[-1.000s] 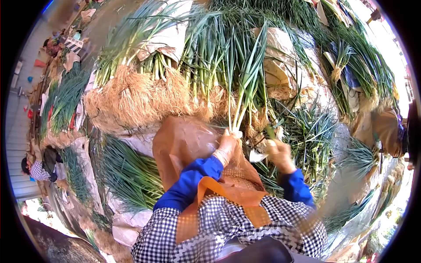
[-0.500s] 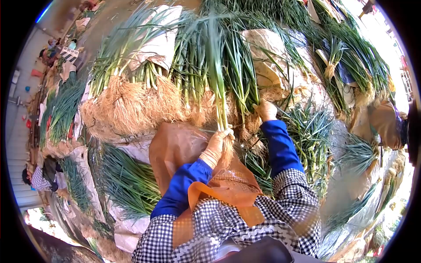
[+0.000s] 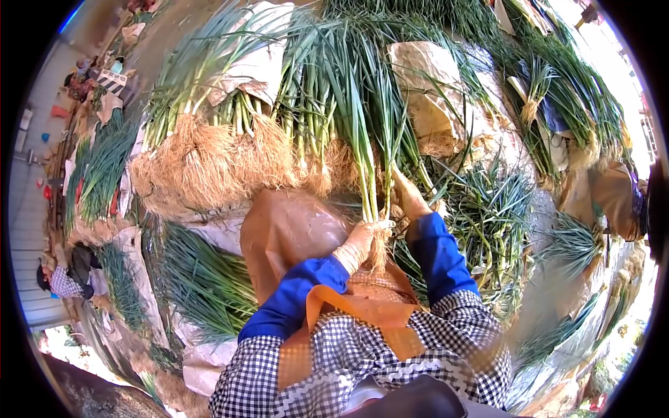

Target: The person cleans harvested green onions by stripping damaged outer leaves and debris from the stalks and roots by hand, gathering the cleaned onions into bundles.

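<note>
My left hand (image 3: 357, 245) is closed around a few long green onions (image 3: 366, 184) just above their pale, stringy roots (image 3: 379, 256), which hang below the fist. The stalks stand upright, leaves pointing away from me. Alongside them, my right hand (image 3: 410, 196) reaches up with its fingers together against one stalk of this bunch; the fingertips are partly hidden. Behind both hands, a row of green onions (image 3: 306, 132) lies with its bushy roots (image 3: 202, 167) toward me.
An orange-brown apron (image 3: 279, 223) covers my lap. Loose green leaves (image 3: 488, 209) are heaped at my right, and more green onions (image 3: 205, 279) lie at my left. Pale sacking (image 3: 425, 90) lies among the row. Another person (image 3: 70, 275) is at the far left.
My left hand has shifted slightly right with the green onions, and another stalk now stands in its grip. My right hand has moved from the row's roots to beside the held stalks.
</note>
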A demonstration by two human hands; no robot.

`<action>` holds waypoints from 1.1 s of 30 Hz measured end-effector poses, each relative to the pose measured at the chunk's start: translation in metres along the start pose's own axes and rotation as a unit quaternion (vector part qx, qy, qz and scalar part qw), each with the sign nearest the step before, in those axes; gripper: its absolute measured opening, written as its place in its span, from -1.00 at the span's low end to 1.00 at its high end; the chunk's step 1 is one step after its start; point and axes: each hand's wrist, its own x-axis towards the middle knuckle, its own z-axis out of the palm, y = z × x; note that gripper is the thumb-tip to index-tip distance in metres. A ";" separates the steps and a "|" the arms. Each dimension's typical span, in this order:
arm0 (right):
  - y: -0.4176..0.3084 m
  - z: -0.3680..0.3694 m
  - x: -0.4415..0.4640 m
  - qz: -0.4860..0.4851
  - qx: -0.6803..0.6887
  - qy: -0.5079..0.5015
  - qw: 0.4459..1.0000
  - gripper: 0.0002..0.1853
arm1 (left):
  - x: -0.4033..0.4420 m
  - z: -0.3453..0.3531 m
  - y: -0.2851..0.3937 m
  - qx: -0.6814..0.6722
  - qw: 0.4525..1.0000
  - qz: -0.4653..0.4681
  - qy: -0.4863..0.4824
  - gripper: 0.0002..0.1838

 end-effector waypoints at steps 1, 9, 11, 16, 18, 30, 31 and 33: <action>-0.004 0.000 0.009 -0.047 -0.082 0.035 0.995 -0.60 | 0.000 -0.001 -0.002 0.014 1.000 0.009 0.003 -0.84; 0.006 0.004 -0.003 -0.146 -0.052 0.015 0.988 -0.67 | 0.012 -0.010 -0.004 0.010 0.999 0.049 0.017 -0.85; -0.008 0.006 -0.001 -0.090 -0.045 0.063 0.993 -0.65 | 0.015 -0.015 -0.005 0.024 1.000 0.017 -0.010 -0.81; 0.010 -0.002 0.050 -0.254 -0.329 0.151 0.897 -0.64 | 0.007 -0.007 0.002 0.017 1.000 -0.001 -0.013 -0.81; 0.006 0.013 0.035 -0.290 -0.453 0.238 0.809 -0.70 | 0.004 -0.004 0.004 0.000 1.000 0.016 0.020 -0.82; -0.014 -0.050 -0.170 0.038 -0.458 0.092 0.884 -0.66 | -0.007 -0.002 0.025 -0.069 0.994 -0.054 -0.062 -0.75; -0.017 -0.077 -0.163 0.026 -0.360 0.145 0.921 -0.67 | -0.011 0.002 0.024 -0.063 0.994 -0.061 -0.062 -0.76; -0.014 -0.104 -0.148 -0.012 -0.321 0.156 0.934 -0.67 | -0.001 -0.003 0.017 -0.054 0.995 -0.052 -0.060 -0.76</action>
